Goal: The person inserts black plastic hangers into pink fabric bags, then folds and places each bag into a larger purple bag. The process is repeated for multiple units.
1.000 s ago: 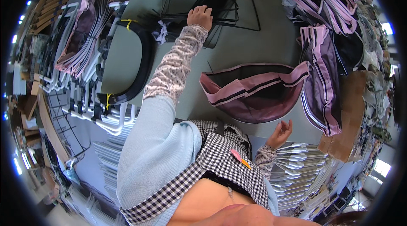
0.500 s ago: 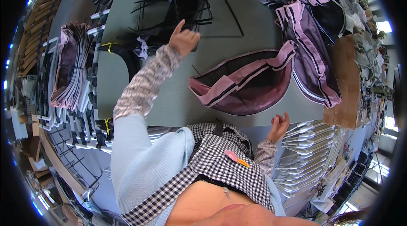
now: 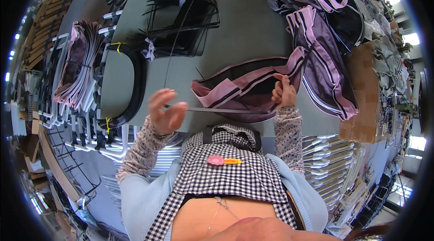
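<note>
Bag (image 3: 253, 89) on table (image 3: 244, 33), between hands

- We see a grey-green worktable (image 3: 253, 28) filling the middle of the view, its far edge toward twelve o'clock.
- At nine o'clock, white wire racks (image 3: 68, 119) stand along the table's left side.
- At ten o'clock, wooden slats (image 3: 38, 28) line the edge of the room.
- At three o'clock, a brown cardboard box (image 3: 361, 92) sits at the table's right edge.
- Bright windows (image 3: 413, 37) glow at two o'clock, and small ceiling lights (image 3: 9, 76) dot nine to ten o'clock.
</note>
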{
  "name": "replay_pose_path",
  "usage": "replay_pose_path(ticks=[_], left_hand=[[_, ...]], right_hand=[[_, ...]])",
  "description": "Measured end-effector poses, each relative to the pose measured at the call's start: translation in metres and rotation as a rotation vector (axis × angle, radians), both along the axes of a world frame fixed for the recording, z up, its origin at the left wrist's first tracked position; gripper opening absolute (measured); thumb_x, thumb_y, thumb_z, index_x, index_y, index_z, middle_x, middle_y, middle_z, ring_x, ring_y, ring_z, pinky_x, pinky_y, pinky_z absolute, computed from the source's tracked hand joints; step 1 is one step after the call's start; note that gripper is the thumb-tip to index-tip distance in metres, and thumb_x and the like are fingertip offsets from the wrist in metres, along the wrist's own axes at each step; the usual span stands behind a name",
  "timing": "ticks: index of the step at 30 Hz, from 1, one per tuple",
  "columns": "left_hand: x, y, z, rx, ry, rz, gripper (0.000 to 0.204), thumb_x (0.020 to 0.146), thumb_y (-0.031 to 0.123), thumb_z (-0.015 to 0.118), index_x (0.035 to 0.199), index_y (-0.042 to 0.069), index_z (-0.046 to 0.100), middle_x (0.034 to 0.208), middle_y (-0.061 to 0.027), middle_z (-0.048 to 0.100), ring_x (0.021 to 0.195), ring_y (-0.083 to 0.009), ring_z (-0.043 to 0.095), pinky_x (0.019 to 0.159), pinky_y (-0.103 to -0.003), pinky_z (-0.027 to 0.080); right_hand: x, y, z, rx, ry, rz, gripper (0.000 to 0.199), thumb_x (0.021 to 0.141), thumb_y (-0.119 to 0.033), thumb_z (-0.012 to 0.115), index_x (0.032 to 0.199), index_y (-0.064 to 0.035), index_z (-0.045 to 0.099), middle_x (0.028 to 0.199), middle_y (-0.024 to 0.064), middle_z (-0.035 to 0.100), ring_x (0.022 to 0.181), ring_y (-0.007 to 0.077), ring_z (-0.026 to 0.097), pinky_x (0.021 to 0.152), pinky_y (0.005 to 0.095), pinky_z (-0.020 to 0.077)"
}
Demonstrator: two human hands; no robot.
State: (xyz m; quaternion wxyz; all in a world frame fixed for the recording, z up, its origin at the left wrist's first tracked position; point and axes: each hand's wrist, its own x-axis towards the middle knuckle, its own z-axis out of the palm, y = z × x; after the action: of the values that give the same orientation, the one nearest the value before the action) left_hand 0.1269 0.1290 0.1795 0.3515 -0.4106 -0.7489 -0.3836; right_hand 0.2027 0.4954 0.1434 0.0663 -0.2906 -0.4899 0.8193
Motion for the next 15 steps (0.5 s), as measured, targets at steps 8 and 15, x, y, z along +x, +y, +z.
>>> replay_pose_path(ticks=[8,15], left_hand=[[0.034,0.006,0.037,0.642,-1.441,-0.476,0.035,0.107,0.026,0.043,0.113,-0.002,0.062,0.059,0.0037,0.047,0.043,-0.0017,0.032,0.041,-0.018,0.026],[0.048,0.066,0.040,0.317,-1.597,-0.842,0.040,0.106,0.033,0.042,0.102,-0.001,0.062,0.061,0.0052,0.042,0.046,-0.0025,0.030,0.043,-0.020,0.024]], right_hand=[[-0.038,0.011,-0.074,0.561,0.255,-0.031,0.057,0.100,-0.047,0.051,0.137,-0.0035,0.046,0.107,0.0100,0.052,0.087,0.0181,0.053,0.072,0.0322,0.0461],[-0.079,-0.033,0.146,-0.520,1.079,0.740,0.066,0.103,-0.045,0.040,0.148,0.0026,0.032,0.123,0.0208,0.056,0.099,0.0294,0.061,0.092,0.0367,0.0479]])
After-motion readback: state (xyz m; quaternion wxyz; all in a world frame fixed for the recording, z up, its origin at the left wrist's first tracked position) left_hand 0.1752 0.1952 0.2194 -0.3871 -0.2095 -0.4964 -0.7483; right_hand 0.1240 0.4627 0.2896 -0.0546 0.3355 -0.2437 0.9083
